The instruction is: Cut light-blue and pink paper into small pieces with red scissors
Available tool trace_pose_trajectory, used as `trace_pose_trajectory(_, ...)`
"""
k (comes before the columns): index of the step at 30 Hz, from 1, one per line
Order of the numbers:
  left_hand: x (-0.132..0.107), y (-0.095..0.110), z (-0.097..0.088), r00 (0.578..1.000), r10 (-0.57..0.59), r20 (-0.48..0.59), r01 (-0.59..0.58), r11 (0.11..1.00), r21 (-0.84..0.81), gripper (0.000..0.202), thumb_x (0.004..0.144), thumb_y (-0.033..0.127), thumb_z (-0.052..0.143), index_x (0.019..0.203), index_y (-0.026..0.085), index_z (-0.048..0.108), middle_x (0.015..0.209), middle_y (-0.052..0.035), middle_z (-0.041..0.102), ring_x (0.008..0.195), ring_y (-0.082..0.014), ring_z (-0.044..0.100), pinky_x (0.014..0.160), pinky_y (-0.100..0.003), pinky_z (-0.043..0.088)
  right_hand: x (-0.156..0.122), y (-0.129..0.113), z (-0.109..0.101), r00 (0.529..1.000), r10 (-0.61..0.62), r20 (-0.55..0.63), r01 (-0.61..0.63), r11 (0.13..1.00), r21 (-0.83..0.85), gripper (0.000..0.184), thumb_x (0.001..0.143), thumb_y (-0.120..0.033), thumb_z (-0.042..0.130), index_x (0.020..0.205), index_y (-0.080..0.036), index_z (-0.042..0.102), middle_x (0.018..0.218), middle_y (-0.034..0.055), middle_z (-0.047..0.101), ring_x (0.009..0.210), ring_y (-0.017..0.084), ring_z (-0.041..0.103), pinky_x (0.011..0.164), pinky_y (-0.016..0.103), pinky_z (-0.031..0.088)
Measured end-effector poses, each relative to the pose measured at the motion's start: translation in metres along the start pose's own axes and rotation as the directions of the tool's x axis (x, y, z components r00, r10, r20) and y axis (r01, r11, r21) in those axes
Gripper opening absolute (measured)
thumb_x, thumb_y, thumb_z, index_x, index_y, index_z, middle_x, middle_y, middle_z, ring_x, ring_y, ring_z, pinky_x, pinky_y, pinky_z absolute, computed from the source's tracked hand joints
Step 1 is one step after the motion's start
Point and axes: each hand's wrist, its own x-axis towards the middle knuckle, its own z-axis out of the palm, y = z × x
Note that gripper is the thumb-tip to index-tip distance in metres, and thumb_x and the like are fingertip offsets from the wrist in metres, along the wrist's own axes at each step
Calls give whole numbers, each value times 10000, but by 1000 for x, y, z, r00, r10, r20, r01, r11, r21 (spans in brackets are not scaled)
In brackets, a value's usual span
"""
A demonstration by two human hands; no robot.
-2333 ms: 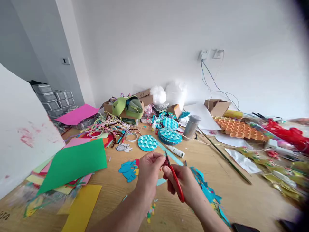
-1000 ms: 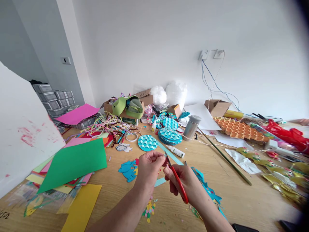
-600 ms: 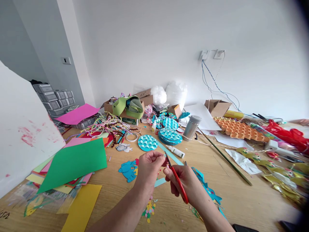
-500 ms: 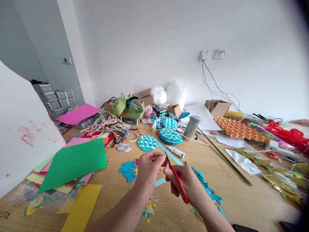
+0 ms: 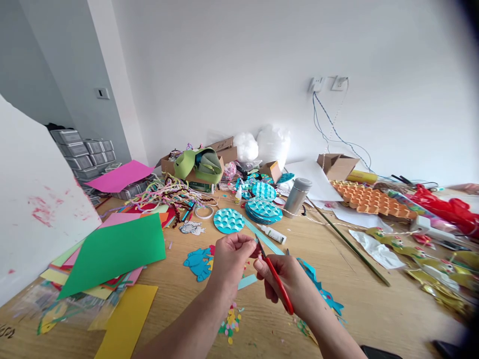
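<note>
My right hand (image 5: 290, 285) is closed around red-handled scissors (image 5: 277, 284), whose blades point up toward my left hand. My left hand (image 5: 232, 262) is pinched shut on a small scrap of paper at the blade tips; the scrap is too small to name its colour surely. Both hands hover over a wooden table (image 5: 374, 309). Below them lies a heap of tiny coloured paper bits (image 5: 231, 324). A blue paper cut-out (image 5: 198, 263) lies just left of my left hand, and blue offcuts (image 5: 324, 295) lie right of my right hand.
A green sheet (image 5: 114, 252) and a yellow sheet (image 5: 125, 321) lie at the left on stacked paper. Teal patterned discs (image 5: 229, 221), a glue bottle (image 5: 272, 234), a metal flask (image 5: 295, 197), a green stick (image 5: 348, 243), an orange tray (image 5: 370, 199) and boxes crowd the back.
My hands have stayed nearly in place, with the scissors shifting slightly. The heap of small paper bits under them has grown since the earliest frame.
</note>
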Motion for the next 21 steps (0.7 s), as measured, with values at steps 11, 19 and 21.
trace_pose_trajectory(11, 1, 2, -2, 1000, -18, 23, 18, 1000, 6, 102, 593, 232, 662, 614, 134, 645, 574, -36, 666, 538, -135, 597, 572, -244, 460, -2, -1, -2, 1000, 27, 7, -27, 1000, 2, 522, 736, -673, 556, 612, -166, 541, 398, -19, 535, 321, 83, 443, 340, 179, 283)
trace_pose_trajectory(19, 4, 4, -7, 996, -53, 71, 52, 998, 23, 96, 578, 215, 675, 611, 134, 634, 566, -43, 660, 545, -147, 603, 621, -274, 483, -3, 2, -7, 999, 29, 28, -27, 998, -54, 500, 740, -657, 557, 602, -179, 513, 385, -21, 532, 315, 89, 442, 344, 187, 288)
trace_pose_trajectory(21, 6, 5, -8, 994, -62, 87, 59, 998, 35, 105, 577, 219, 683, 615, 134, 635, 564, -44, 659, 545, -146, 603, 622, -274, 483, -3, 3, -8, 999, 25, 42, -22, 997, -76, 491, 747, -649, 558, 604, -182, 504, 389, -18, 538, 316, 88, 446, 345, 183, 284)
